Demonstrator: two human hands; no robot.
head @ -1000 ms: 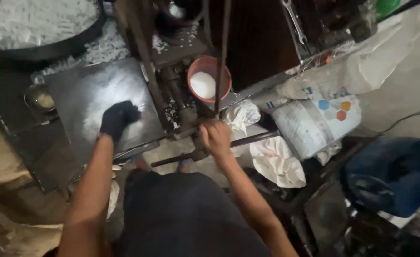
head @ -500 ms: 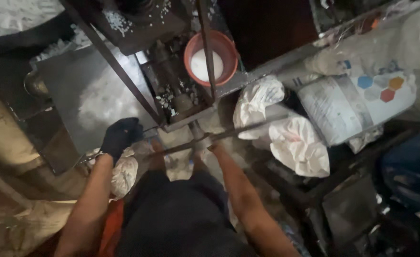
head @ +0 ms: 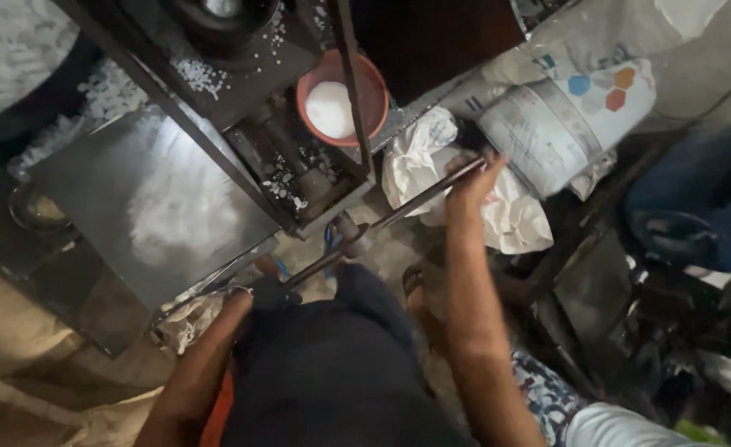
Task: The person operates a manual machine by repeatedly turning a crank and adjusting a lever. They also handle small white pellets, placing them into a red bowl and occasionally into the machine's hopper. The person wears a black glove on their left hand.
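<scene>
Looking down past the dark-clothed lap, the left hand [head: 234,300] sits low at the near left, tucked against the knee beside a crumpled pale rag [head: 185,323]; whether it is clenched or slack cannot be told, since the lap hides the fingers. Further out and to the right, the right hand [head: 470,189] is up on the far end of a long dark metal lever bar [head: 398,217], fingers curled over it, grasping it. That bar runs diagonally from the near left up to the right, passing under the black press frame [head: 299,178]. Left of the frame lies a dark flat plate [head: 166,207] dusted with white powder. Farther still, an orange bowl [head: 364,79] holds white powder, and to the right a white bucket [head: 564,124] lies on its side by crumpled white bags [head: 510,215].
</scene>
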